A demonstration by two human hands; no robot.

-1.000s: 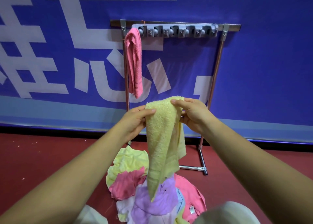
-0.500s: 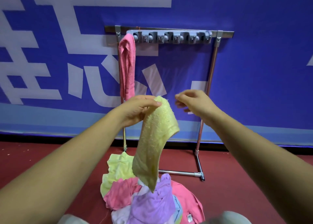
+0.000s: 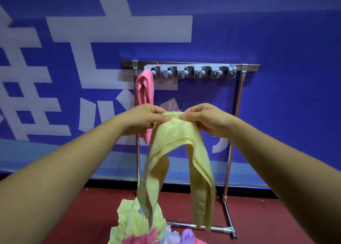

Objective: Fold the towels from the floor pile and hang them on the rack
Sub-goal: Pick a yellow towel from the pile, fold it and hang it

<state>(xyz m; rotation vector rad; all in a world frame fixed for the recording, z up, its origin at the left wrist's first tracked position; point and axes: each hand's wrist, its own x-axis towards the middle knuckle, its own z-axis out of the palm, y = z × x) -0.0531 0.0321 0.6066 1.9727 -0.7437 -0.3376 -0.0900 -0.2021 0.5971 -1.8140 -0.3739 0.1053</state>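
Note:
A yellow towel (image 3: 177, 136) hangs from both my hands in front of the rack, its two ends drooping down like legs. My left hand (image 3: 145, 117) and my right hand (image 3: 204, 119) pinch its top edge close together, thumbs almost touching. The metal rack (image 3: 239, 88) stands against the blue wall, with a grey hook strip (image 3: 190, 72) along its top bar. A pink towel (image 3: 144, 88) hangs at the strip's left end, partly behind my left hand. The floor pile (image 3: 140, 227) of yellow, pink and purple towels lies below.
A blue banner wall (image 3: 286, 96) with large white characters stands right behind the rack. The red floor (image 3: 267, 221) spreads around the pile. The rack's base bar (image 3: 215, 228) runs along the floor just behind the pile.
My right hand, which had let go half a second ago, grips the yellow towel again beside my left hand. The towel now drapes in two hanging ends. The view has tilted upward.

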